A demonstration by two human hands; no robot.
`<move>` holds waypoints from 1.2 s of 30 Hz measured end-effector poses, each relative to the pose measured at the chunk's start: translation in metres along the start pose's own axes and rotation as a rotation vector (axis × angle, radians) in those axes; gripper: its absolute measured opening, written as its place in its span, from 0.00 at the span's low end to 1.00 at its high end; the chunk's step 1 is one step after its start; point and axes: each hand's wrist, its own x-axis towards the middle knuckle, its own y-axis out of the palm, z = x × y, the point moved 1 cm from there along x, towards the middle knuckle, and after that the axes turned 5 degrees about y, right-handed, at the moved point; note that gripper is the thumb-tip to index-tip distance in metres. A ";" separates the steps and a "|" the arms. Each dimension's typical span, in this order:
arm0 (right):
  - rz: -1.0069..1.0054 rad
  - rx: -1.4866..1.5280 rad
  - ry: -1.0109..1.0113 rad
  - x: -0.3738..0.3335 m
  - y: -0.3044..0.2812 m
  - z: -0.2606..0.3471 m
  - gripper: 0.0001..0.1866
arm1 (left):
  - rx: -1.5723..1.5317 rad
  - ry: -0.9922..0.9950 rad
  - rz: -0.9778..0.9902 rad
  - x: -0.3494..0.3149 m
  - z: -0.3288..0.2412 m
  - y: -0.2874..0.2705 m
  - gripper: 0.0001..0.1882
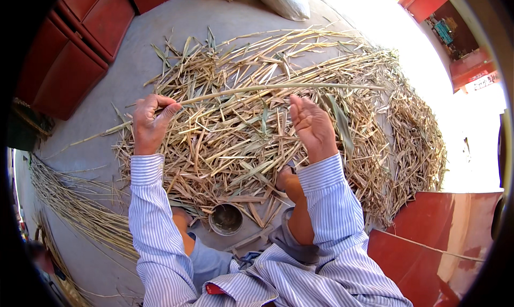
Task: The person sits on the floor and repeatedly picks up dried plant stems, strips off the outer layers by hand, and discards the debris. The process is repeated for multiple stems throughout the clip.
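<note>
A long, thin yellow-green reed stalk stretches from left to right in front of me, bowing slightly upward. My left hand pinches it between thumb and fingers, and its thinner end trails off to the left beyond the hand. Just below the stalk, my right hand is open with the palm showing and the fingers loosely bent, apart from the stalk. A broad grey-green leaf hangs beside the right hand. Beneath both hands spreads a heap of dry husks and leaves.
A metal bowl stands on the floor between my knees. Long thin stalks lie in a bundle at left. Red panels line the far left, and a red surface is at near right. A whitish sack rests at the back.
</note>
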 end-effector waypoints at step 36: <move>0.166 -0.406 -0.220 -0.015 0.029 -0.035 0.11 | 0.246 0.268 0.082 -0.004 -0.020 -0.005 0.25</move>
